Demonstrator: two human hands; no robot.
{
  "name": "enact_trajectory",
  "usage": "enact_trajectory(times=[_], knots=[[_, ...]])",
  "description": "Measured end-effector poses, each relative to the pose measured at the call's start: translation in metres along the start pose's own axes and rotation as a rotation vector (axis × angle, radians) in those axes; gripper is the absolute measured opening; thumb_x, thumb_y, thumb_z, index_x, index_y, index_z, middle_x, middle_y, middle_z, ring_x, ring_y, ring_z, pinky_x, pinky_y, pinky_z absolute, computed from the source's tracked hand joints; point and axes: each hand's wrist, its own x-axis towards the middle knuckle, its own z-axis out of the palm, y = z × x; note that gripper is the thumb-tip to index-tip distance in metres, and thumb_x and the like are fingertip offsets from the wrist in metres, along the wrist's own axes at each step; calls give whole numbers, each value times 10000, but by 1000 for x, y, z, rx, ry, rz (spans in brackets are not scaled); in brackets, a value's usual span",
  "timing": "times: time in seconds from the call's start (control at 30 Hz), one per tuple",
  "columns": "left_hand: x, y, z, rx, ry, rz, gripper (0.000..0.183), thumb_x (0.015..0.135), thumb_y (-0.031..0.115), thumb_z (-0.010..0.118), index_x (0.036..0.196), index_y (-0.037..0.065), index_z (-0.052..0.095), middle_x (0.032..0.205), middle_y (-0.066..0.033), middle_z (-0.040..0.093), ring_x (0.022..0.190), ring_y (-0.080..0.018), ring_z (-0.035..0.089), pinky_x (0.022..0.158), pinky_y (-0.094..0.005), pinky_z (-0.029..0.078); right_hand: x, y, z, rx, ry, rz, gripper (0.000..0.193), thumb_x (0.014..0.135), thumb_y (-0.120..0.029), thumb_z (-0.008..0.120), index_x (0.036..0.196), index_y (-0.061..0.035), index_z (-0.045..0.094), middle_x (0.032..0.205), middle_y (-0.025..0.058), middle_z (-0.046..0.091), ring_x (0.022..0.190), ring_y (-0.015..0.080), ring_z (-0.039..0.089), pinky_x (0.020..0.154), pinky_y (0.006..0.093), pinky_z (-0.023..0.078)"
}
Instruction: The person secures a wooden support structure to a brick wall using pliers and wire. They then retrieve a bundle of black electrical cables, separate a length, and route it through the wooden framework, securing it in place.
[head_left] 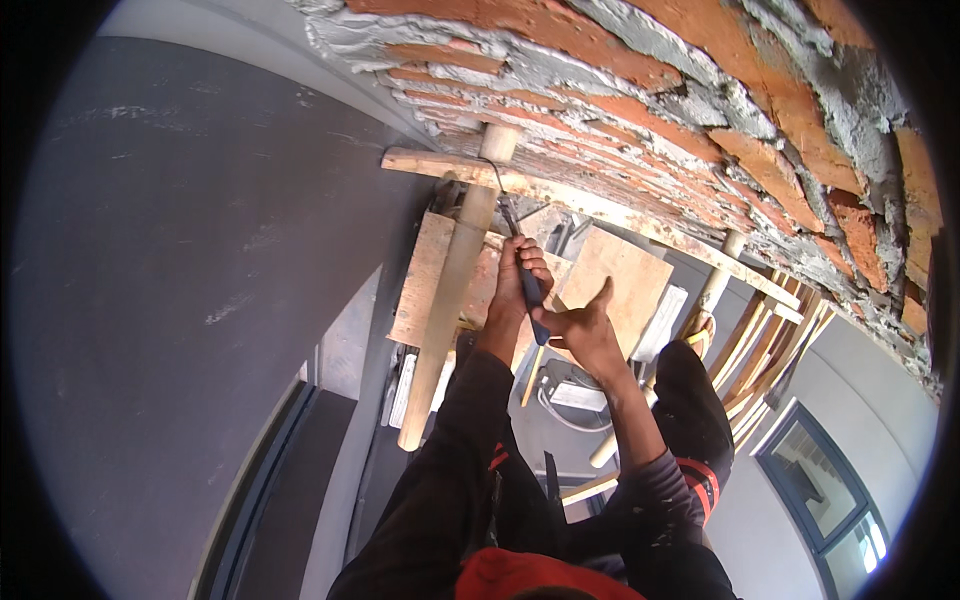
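Note:
My left hand [518,275] is closed around the dark handle of a long tool [531,292]. The tool's thin metal end reaches up to a wire [495,172] looped where a round wooden pole [462,262] crosses a long plank [570,192]. What kind of tool it is cannot be made out. My right hand [590,335] is at the lower end of the handle, its fingers beside or touching it. Its thumb stands apart, and the hand does not wrap round the handle.
A rough brick wall [620,110] with grey mortar runs along the plank. A second pole [716,280] supports the plank farther right. Below are wooden boards [615,285] and a pale boxy object with a cable [572,390]. Wood strips [760,350] lean near a window [825,480]; a dark wall [200,220] stands left.

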Motion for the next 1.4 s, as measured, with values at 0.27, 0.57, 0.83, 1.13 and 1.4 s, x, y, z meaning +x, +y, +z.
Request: enact_trajectory(times=[0.27,0.57,0.83,1.13,1.4], knots=[[1,-26,27,572,358,175,336,791,396,565,966,109,573,745,-1,549,657,-107,529,725,-301,479,17,21,9,-229,-113,-10,949,745,-325,693,1334,172,138,979,286,612,830,330,638,714,429,519],[-6,-20,1,1271,639,532,436,857,406,535,1203,140,546,832,10,478,648,-77,424,566,-214,368,32,34,34,-599,-12,-74,363,756,-162,519,1016,90,510,883,308,609,815,460,617,759,468,513],[-16,-22,21,1436,882,418,513,859,554,510,1082,93,535,850,3,507,596,-98,437,535,-266,365,29,29,27,618,-344,200,489,825,6,390,1303,91,326,1113,209,540,987,271,588,870,372,526],[-10,-25,8,1522,934,479,639,831,559,553,1234,71,467,1036,-123,529,908,-229,501,795,-356,409,29,27,17,523,-349,129,462,820,-4,416,1263,106,349,1069,197,565,944,258,601,831,356,529],[-5,-38,24,1593,880,565,618,797,513,623,1165,40,475,930,-93,514,871,-214,504,782,-350,413,45,37,10,376,-342,150,418,762,-29,501,1175,32,479,804,76,541,652,133,488,575,258,417]])
